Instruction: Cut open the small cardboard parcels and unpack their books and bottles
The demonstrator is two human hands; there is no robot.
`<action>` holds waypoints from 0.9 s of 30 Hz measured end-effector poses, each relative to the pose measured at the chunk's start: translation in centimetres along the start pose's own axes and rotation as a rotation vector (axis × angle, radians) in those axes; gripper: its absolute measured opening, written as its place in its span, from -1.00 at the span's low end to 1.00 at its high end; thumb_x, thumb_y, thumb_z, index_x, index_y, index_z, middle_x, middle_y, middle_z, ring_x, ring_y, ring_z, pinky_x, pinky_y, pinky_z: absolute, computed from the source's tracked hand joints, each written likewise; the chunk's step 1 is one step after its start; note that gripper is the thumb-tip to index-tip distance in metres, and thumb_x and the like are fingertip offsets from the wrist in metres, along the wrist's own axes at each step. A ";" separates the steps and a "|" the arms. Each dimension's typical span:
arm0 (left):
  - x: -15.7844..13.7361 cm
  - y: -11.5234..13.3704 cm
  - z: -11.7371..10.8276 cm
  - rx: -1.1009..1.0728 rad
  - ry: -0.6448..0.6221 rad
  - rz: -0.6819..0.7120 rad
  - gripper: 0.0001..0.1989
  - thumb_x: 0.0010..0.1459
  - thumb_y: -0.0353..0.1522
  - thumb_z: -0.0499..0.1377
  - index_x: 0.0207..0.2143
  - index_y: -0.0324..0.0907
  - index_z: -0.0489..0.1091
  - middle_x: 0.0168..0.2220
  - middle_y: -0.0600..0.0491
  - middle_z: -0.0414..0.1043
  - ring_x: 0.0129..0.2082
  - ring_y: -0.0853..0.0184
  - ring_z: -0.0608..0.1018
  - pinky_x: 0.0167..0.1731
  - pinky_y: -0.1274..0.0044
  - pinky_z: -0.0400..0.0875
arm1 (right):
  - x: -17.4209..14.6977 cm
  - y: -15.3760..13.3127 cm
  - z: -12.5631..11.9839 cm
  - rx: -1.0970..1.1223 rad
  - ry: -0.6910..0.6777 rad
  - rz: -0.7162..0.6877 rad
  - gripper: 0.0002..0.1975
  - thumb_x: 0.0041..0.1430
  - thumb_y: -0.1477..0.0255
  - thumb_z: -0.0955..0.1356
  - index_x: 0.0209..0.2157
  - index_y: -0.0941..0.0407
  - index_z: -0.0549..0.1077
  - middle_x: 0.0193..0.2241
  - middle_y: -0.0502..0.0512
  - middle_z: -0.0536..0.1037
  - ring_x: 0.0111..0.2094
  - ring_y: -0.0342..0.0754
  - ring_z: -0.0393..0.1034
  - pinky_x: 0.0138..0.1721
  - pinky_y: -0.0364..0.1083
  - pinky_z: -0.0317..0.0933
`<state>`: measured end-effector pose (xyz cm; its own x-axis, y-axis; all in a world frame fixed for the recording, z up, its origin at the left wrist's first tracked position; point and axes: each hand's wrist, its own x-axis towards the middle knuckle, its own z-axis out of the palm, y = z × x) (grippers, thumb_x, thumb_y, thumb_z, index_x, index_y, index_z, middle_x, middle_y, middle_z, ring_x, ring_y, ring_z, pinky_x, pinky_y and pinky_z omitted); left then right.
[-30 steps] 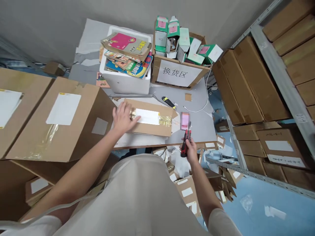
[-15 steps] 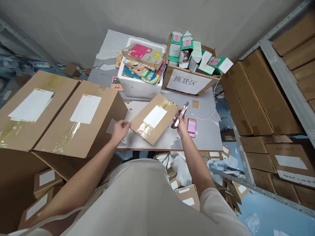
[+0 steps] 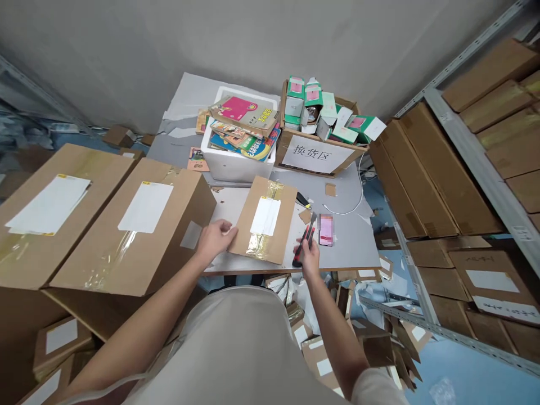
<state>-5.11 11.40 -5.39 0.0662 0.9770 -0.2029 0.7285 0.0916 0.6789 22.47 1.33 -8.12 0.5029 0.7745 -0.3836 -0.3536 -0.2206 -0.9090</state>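
Note:
A taped cardboard box (image 3: pixel 242 232) with a white label (image 3: pixel 265 216) lies on the table in front of me. My left hand (image 3: pixel 215 243) is closed at its near left corner, thumb and fingers pinching the edge. To the right of the box, my right hand (image 3: pixel 310 256) grips a red and black utility knife (image 3: pixel 298 254). Its blade end points away from me, and the knife is apart from the box. A phone (image 3: pixel 326 230) with a pink screen lies just right of the knife. A black and yellow tool (image 3: pixel 302 199) sits beyond it, partly hidden by the box.
Large labelled cartons (image 3: pixel 181 194) stand at the left. Behind are a white foam box (image 3: pixel 225 169) of books and a carton (image 3: pixel 282 159) of green-and-white boxes. A white cable (image 3: pixel 352 211) lies at the right. Metal shelving (image 3: pixel 464 129) holds cartons; more boxes (image 3: pixel 324 367) lie below.
The cardboard box has turned more upright in view and shifted slightly right. My right hand has lowered the knife toward me. The black and yellow tool now shows.

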 end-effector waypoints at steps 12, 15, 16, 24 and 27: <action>18.6 8.3 1.0 0.378 -0.245 0.435 -0.59 0.17 -0.38 -0.09 -0.03 -0.21 0.43 0.06 -0.10 0.44 0.10 0.16 0.42 0.12 0.41 0.24 | -9.8 3.9 -0.6 0.530 -0.101 0.393 -0.59 0.07 0.20 0.45 -0.08 0.00 0.33 -0.11 0.14 0.59 -0.03 0.08 0.49 -0.08 0.13 0.37; 16.4 7.1 0.6 0.384 -0.134 0.331 -0.61 0.20 -0.31 -0.10 -0.10 -0.25 0.43 -0.03 -0.20 0.46 0.05 0.07 0.45 0.06 0.33 0.28 | -7.7 3.0 -1.6 0.473 -0.035 0.300 -0.57 0.04 0.17 0.46 -0.09 0.00 0.34 -0.12 0.14 0.59 0.00 0.10 0.47 -0.08 0.17 0.37; 15.0 6.5 0.5 0.375 -0.071 0.276 -0.60 0.20 -0.26 -0.08 -0.11 -0.27 0.42 -0.06 -0.24 0.46 0.03 0.03 0.45 0.04 0.30 0.30 | -6.6 2.5 -2.2 0.440 -0.010 0.262 -0.57 0.03 0.16 0.46 -0.11 -0.01 0.34 -0.12 0.13 0.59 -0.01 0.10 0.48 -0.09 0.17 0.38; 0.0 -0.3 1.9 0.100 0.159 -0.059 -0.47 0.10 -0.02 0.05 -0.07 -0.26 0.27 -0.11 -0.22 0.37 -0.02 0.00 0.44 -0.03 0.24 0.35 | 6.5 -3.0 -2.8 0.192 -0.099 -0.007 -0.66 0.05 0.22 0.43 -0.18 0.01 0.32 -0.20 0.05 0.60 -0.11 -0.05 0.51 -0.17 0.01 0.42; -3.2 -2.0 2.5 0.010 0.189 -0.146 -0.43 0.06 0.00 0.09 -0.04 -0.25 0.22 -0.12 -0.18 0.35 -0.05 0.06 0.45 -0.04 0.25 0.37 | 9.2 -4.1 -0.9 0.091 -0.211 -0.012 -0.64 0.06 0.18 0.42 -0.16 0.03 0.33 -0.27 0.08 0.60 -0.21 -0.05 0.53 -0.25 -0.03 0.43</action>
<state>-5.10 7.62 -7.89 -0.1680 0.9724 -0.1621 0.7278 0.2332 0.6449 29.28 8.83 -8.06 0.3352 0.8857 -0.3212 -0.4232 -0.1631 -0.8912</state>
